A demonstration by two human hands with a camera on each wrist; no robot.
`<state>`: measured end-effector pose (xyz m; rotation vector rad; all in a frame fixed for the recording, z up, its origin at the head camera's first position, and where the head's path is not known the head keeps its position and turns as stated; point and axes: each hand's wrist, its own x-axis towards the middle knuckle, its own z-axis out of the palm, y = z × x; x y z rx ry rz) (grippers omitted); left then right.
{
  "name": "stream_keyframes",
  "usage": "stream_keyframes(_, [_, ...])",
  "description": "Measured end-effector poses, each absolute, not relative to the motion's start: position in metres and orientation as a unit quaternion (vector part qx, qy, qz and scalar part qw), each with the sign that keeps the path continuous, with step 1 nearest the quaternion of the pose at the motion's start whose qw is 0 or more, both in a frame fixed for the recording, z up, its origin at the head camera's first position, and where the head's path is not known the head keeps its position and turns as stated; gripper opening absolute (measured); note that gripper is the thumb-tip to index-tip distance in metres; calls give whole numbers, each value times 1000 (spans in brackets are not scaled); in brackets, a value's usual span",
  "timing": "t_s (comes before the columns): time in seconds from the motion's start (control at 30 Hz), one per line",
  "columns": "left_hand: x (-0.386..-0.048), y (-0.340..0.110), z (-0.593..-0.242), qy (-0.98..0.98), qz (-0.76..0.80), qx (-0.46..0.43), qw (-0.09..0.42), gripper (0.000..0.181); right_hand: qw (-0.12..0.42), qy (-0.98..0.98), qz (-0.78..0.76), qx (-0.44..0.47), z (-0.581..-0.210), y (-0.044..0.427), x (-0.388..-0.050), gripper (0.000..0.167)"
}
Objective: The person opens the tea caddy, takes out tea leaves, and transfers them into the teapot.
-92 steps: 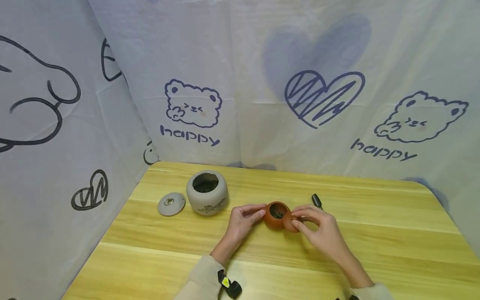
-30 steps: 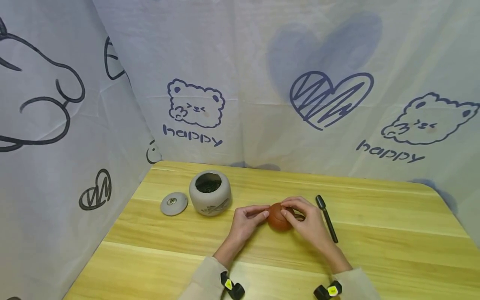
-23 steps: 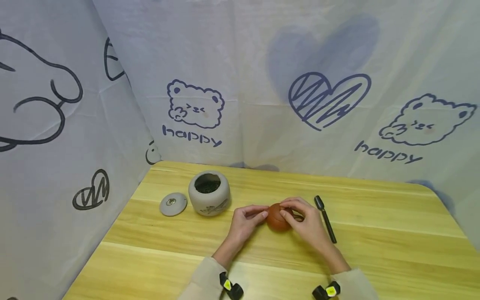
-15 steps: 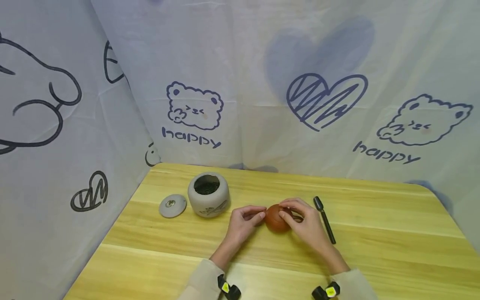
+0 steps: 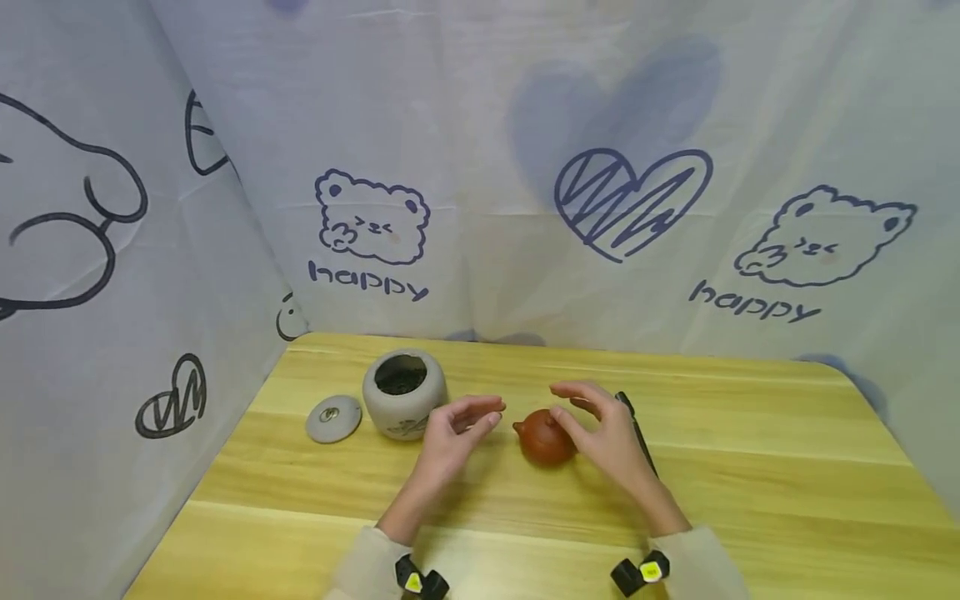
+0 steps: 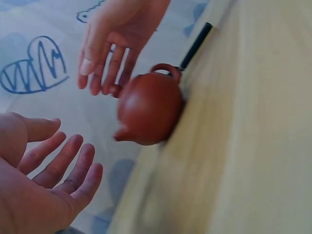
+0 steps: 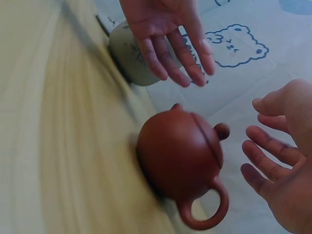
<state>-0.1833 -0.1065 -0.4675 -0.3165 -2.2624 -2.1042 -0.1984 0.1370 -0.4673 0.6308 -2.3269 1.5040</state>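
A small red-brown clay teapot stands on the table with its lid on. Its spout points left, and the round lid knob and loop handle show in the right wrist view. My left hand is apart from the spout, fingers loosely extended and holding nothing. Close by the lid, my right hand has its fingers spread; the right wrist view shows a gap between them and the knob. A grey jar with dark leaves inside stands uncovered behind my left hand.
The jar's round grey lid lies left of the jar. A dark scoop lies partly hidden behind my right hand. White cloth with drawings hangs along the wooden table's back and left edges.
The lid went from beside the teapot's opening onto it. Since half a second ago, my right hand has let go of the knob and my left hand has moved left off the spout.
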Motion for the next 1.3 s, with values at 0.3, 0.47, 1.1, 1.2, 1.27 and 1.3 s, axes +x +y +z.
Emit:
stream_keyframes(0.3, [-175,-149,-431,-718,-679,-138,68,26,131,-783,567,219,-451,113,-205,35])
stream_keyframes(0.47, [-174,-180,-417,-710,-682,-128,119,26,115,-775,581,219,-449,96,-209,40])
stream_keyframes(1.1, [-188,-254,-418,-766,-606,-44,213,27,62,-754,621,202,-459,42,-213,54])
stream_keyframes(1.2, [-191,-263,-425,-779,-591,-37,207,27,67,-755,620,202,-462,35,-214,53])
stream_keyframes(1.27, [-193,-268,-429,-789,-580,-29,202,28,74,-755,620,202,-463,31,-215,53])
stream_keyframes(1.3, [-193,-270,-431,-793,-576,-23,198,28,75,-754,621,201,-464,29,-215,53])
